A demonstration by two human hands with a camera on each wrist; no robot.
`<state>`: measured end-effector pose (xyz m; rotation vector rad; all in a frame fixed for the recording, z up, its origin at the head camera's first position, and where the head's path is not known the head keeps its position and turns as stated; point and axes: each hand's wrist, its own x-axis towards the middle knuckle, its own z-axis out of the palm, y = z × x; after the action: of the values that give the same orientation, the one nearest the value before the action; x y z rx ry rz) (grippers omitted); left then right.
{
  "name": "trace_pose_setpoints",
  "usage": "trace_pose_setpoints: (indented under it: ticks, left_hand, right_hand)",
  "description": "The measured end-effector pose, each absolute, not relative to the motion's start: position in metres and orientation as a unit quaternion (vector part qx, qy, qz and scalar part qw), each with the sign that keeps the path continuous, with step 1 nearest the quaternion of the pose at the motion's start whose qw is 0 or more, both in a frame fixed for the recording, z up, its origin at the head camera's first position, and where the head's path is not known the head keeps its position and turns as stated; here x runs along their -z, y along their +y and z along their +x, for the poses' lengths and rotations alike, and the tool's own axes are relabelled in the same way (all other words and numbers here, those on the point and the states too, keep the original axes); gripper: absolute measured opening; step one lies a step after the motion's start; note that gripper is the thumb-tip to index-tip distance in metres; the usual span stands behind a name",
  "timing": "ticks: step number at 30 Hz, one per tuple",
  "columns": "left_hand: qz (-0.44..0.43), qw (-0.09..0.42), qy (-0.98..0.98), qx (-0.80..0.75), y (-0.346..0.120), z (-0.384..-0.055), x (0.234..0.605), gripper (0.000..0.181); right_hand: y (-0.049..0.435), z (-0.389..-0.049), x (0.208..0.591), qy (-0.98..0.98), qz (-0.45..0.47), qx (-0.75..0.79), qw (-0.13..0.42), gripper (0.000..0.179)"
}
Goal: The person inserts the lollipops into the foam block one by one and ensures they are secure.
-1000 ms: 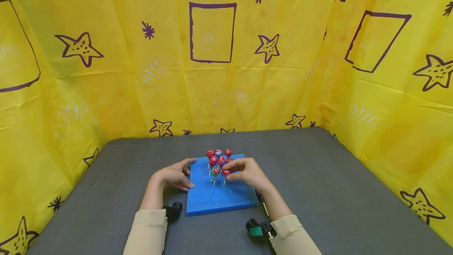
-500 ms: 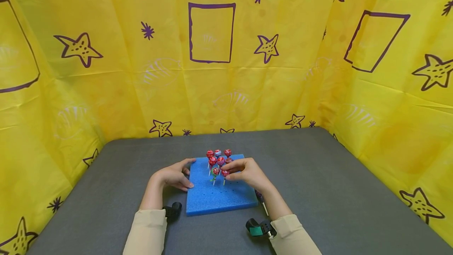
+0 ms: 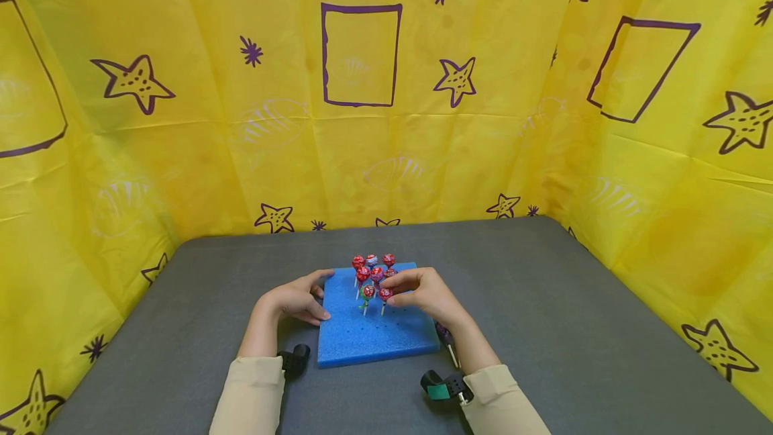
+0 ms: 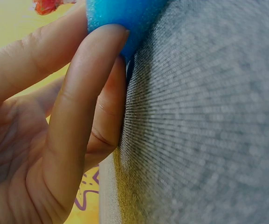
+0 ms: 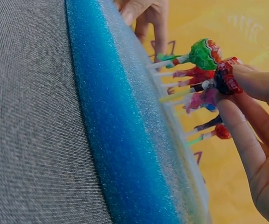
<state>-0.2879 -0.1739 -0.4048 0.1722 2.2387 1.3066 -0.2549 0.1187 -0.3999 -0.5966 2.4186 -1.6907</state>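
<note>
A blue foam board (image 3: 374, 344) lies on the table, with several wrapped lollipops standing upright in its holes. My right hand (image 3: 425, 294) pinches the dark red candy head of the front right lollipop (image 5: 228, 77) between thumb and finger; its pale yellow stick meets the foam. Beside it stands a green-and-red lollipop (image 5: 204, 53). At the board's left edge, my left hand (image 3: 296, 299) holds the foam with thumb and bent fingers. The left wrist view shows that thumb against the foam's corner (image 4: 113, 11). The right hand partly hides the lollipops behind it.
A dark-wrapped lollipop (image 3: 443, 333) lies on the grey table (image 3: 574, 327) just right of the board, partly covered by my right forearm. Rows of small holes mark the front of the foam. Yellow patterned cloth (image 3: 362, 153) walls in the table's back and sides.
My right hand and the pinched lollipop have shifted very slightly to the right and away from me. The left hand and the board stay in place.
</note>
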Motion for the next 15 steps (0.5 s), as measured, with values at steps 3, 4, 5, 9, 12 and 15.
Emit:
trace_pose_setpoints:
  ticks: [3, 4, 5, 9, 12, 15]
  left_hand:
    - [0.063, 0.268, 0.831, -0.483, -0.174, -0.288, 0.405, 0.096]
    - [0.063, 0.268, 0.832, -0.483, -0.174, -0.288, 0.405, 0.096]
    - [0.063, 0.268, 0.832, -0.482, -0.174, -0.288, 0.405, 0.096]
    - [0.064, 0.266, 0.833, -0.48, -0.174, -0.288, 0.406, 0.096]
    - [0.064, 0.265, 0.834, -0.479, -0.174, -0.288, 0.406, 0.096]
    - [0.064, 0.266, 0.834, -0.479, -0.173, -0.288, 0.405, 0.096]
  right_hand:
    - [0.121, -0.255, 0.4, 0.803, -0.199, 0.558, 0.064, 0.03]
    - [0.121, -0.255, 0.399, 0.804, -0.199, 0.557, 0.063, 0.031]
    - [0.122, -0.256, 0.399, 0.804, -0.2, 0.557, 0.062, 0.032]
    - [0.125, -0.256, 0.398, 0.803, -0.196, 0.559, 0.062, 0.035]
    - [0.128, -0.256, 0.397, 0.798, -0.187, 0.569, 0.065, 0.035]
    - [0.131, -0.256, 0.395, 0.79, -0.18, 0.582, 0.068, 0.032]
